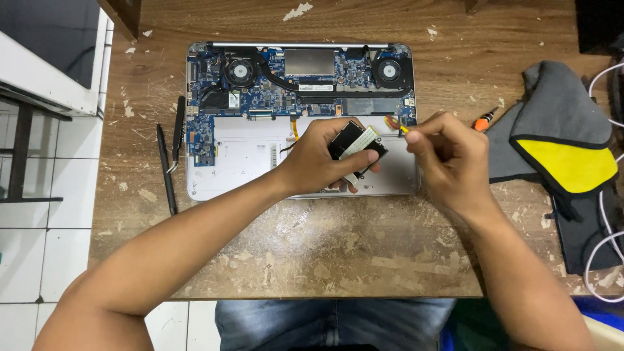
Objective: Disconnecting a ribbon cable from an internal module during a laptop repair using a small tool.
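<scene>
Table (364, 260): worn wood with flaked finish, spread under both hands and forearms.
Opened laptop (247, 149): laid base-up with the cover off, directly beneath the hands; blue circuit board and two fans (239, 71) are seen beyond the fingertips, a pale empty bay under the left wrist.
Grey and yellow cloth pouch (562, 140): laid well right of the right hand, a white cable (601, 257) looped past it.
Left hand (318, 162): closed, fingers curled around a small black component with a silvery label (356, 144), which is held tilted just above the laptop's right side.
Right hand (448, 159): closed in a pinch, fingertips brought together on a thin yellow-tipped tool (403, 129), just right of the held component; red and yellow wires (392, 122) are seen at the tip.
Black tweezers (177, 133): laid well left of the left hand, beside the laptop edge.
Black pry stick (166, 170): laid just left of the tweezers.
Orange-handled screwdriver (484, 120): laid just beyond the right hand's knuckles, touching the pouch.
</scene>
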